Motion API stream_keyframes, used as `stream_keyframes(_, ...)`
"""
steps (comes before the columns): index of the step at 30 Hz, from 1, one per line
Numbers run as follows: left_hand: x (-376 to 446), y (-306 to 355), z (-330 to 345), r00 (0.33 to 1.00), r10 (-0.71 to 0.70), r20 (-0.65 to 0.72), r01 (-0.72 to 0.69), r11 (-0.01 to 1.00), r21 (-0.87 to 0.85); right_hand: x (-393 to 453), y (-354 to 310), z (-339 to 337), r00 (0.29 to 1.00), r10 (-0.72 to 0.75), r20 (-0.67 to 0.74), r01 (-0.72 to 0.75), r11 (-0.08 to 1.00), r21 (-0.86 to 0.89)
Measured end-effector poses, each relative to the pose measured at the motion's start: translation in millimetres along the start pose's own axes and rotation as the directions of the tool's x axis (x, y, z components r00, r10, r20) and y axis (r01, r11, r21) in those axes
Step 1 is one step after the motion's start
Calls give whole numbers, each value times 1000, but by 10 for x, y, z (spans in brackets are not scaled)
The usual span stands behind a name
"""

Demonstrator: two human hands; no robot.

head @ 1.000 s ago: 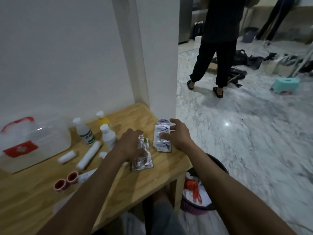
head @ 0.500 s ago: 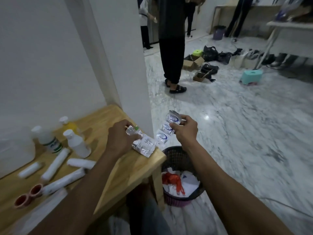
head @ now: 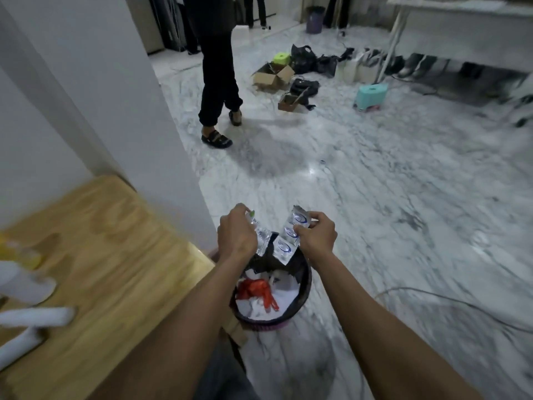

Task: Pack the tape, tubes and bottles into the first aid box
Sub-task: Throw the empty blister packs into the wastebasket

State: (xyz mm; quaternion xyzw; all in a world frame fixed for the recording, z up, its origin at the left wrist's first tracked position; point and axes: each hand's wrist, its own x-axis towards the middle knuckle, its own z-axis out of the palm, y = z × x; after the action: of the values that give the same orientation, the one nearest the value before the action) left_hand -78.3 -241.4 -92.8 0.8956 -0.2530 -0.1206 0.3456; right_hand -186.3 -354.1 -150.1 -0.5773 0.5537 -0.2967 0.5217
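Observation:
My left hand (head: 237,235) grips a crumpled clear plastic wrapper (head: 262,237), and my right hand (head: 317,237) pinches a white strip of blue-printed packets (head: 287,241). Both hang just above a dark waste basket (head: 302,287) on the floor, which holds white paper and red scraps. At the far left edge of the wooden table (head: 115,269) lie blurred white tubes (head: 34,317) and a white bottle (head: 24,284) with a yellow one (head: 20,252) behind it. The first aid box is out of view.
A white wall corner (head: 161,157) stands beside the table. A person in black trousers (head: 216,70) walks on the marble floor beyond. Cardboard boxes (head: 272,77), bags and a teal stool (head: 371,96) lie farther back. A cable (head: 450,301) runs across the floor at right.
Both hands have left the table with the wrapper and the packet strip and now hold them over the waste basket. My view has swung right, away from the box and bottles.

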Motion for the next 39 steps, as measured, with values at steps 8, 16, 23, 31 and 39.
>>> stream_keyframes(8, 144, -173, 456, 993, -92, 80, 84, 991, 103, 180, 442, 147, 993, 104, 48, -101, 992, -72)
stream_keyframes(16, 240, -226, 608, 985, -127, 115, 112, 985, 129, 276, 623, 292, 978, 196, 66, -188, 976, -108)
stream_keyframes(23, 203, -232, 532, 988, -96, 121, 84, 991, 100, 259, 520, 267, 981, 177, 75, -171, 981, -86)
stream_keyframes(31, 7, 48, 7, 998, 8, 60, -8, 1000, -6, 9, -63, 114, 993, 22, 113, -17, 999, -49)
stream_keyframes(39, -350, 217, -963, 971, 171, -165, -192, 973, -124, -648, -1068, 55, 950, -217, 224, 198, 975, 102)
